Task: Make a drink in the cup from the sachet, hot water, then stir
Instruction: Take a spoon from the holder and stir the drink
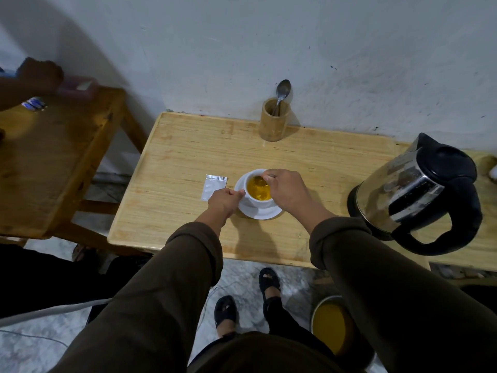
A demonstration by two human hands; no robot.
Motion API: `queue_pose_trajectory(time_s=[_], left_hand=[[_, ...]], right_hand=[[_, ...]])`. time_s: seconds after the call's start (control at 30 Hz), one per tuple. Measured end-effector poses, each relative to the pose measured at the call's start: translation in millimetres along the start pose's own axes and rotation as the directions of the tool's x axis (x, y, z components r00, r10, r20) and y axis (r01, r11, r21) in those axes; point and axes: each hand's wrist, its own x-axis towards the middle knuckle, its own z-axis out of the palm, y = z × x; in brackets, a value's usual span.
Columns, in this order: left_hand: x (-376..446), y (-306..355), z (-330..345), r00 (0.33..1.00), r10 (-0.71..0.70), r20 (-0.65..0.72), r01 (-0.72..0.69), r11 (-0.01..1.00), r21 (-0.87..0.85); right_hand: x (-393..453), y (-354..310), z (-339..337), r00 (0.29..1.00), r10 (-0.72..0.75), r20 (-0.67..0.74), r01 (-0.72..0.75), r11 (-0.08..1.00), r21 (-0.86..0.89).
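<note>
One small white ceramic cup (258, 193) stands on a round white saucer (258, 211) near the middle of a pale wooden table (188, 162), and it holds a yellow-orange drink (259, 190). The right hand (286, 190) is poised over the cup's far right rim, its fingers pinched around the handle of a small metal spoon (259, 180) whose bowl dips into the liquid. The left hand (223, 201) reaches in from the near left, fingertips closed on the cup's left side above the saucer's edge; whether they grasp a handle cannot be told.

Just left of the saucer, a flat silver foil sachet (214, 187) lies on the tabletop, partly under the left hand's knuckles. At the table's far edge, against the grey wall, a cylindrical bamboo holder (274, 122) stands upright with a second metal spoon (282, 94) sticking out, bowl upward. Well to the right sits a stainless-steel electric kettle with black lid and handle (419, 195). On the floor below the near right edge is a round container of yellow liquid (329, 325), partly hidden by the right sleeve.
</note>
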Motion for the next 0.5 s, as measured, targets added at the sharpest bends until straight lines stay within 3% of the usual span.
queue_pose_trajectory(time_s=[0.23,0.5], left_hand=[[-0.3,-0.2,-0.2,1.0,-0.009,0.006,0.009,1.0,-0.019],[-2.0,1.0,-0.4,1.0,-0.014,0.003,0.014,1.0,-0.024]], right_hand=[[1.4,-0.1,-2.5,0.997,-0.001,0.082,0.0,1.0,0.006],[2.3,-1.0,-5.2,0.999,0.034,0.029,-0.034,0.999,-0.004]])
